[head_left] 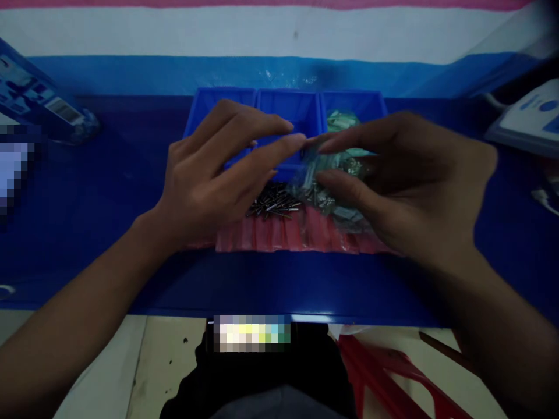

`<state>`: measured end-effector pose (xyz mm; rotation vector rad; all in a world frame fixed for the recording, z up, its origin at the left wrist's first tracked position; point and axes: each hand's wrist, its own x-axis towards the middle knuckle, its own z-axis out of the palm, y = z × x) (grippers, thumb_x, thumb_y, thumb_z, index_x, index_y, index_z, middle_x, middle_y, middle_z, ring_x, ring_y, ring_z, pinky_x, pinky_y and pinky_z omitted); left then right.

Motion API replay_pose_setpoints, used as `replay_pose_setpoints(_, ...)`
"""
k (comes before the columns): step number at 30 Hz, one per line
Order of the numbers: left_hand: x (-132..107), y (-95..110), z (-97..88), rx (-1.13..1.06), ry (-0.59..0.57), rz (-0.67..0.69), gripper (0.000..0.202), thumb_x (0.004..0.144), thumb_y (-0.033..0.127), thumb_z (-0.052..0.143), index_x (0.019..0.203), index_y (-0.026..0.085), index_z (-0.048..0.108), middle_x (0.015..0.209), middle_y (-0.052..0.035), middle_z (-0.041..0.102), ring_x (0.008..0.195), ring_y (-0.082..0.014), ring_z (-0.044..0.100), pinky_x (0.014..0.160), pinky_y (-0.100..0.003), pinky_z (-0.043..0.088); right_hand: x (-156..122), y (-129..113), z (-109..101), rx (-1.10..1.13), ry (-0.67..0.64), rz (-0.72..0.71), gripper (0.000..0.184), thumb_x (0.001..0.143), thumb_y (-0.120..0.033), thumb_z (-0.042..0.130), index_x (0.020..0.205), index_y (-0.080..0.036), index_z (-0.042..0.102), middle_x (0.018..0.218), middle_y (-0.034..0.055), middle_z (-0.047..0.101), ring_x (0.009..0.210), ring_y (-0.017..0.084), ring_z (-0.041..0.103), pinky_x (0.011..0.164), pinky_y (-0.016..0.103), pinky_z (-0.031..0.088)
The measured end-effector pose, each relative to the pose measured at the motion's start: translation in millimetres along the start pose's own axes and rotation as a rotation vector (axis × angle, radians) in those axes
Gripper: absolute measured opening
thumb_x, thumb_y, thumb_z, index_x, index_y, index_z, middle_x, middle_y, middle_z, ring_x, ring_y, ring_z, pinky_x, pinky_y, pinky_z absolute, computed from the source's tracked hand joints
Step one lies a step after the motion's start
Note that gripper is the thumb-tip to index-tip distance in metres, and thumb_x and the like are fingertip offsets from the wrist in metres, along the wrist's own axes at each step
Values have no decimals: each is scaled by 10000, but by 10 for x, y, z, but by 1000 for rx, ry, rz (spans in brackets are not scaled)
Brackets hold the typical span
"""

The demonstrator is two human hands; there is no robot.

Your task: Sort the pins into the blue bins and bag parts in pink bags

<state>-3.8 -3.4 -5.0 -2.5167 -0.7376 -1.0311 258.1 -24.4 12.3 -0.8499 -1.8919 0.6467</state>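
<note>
My left hand (218, 169) hovers over a pile of small dark metal pins (274, 205), its fingers stretched towards the right and touching the top of a small clear plastic bag (325, 174). My right hand (406, 174) pinches that bag between thumb and fingers; the bag holds small pale green parts. Both hands meet above a red plastic sheet (288, 235) lying on the blue table (279, 285).
Three blue bins (288, 107) stand in a row behind the hands; the right one holds more pale green bags (343, 120). A blue box (35, 99) lies at far left. A white and blue device (530, 116) sits at far right. A red stool (384, 372) shows below the table edge.
</note>
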Motion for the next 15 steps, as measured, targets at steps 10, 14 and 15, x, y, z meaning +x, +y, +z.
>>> replay_pose_setpoints(10, -33, 85, -70, 34, 84, -64, 42, 1062, 226, 693, 1094, 222, 667, 1117, 63, 759, 974, -157, 760, 876, -382, 666, -23, 51, 96, 259, -58, 24, 367, 834, -419, 938, 1162, -305, 821, 1253, -18, 776, 1135, 208, 757, 753, 295, 662)
replay_pose_setpoints(14, -29, 91, -53, -20, 75, -56, 42, 1081, 166, 601, 1118, 182, 612, 1090, 40, 736, 982, -130, 751, 876, -323, 670, -81, 38, 97, -1, 118, 25, 91, 917, -281, 873, 997, -310, 839, 773, -100, 732, 652, 53, 622, 604, 233, 498)
replay_pose_setpoints(15, -27, 96, -38, -50, 84, -35, 77, 1082, 133, 564, 1140, 163, 604, 1078, 22, 733, 987, -124, 751, 866, -297, 668, -98, 30, 102, -60, 166, 46, 84, 948, -220, 833, 967, -302, 834, 692, -116, 693, 597, 27, 576, 599, 222, 468)
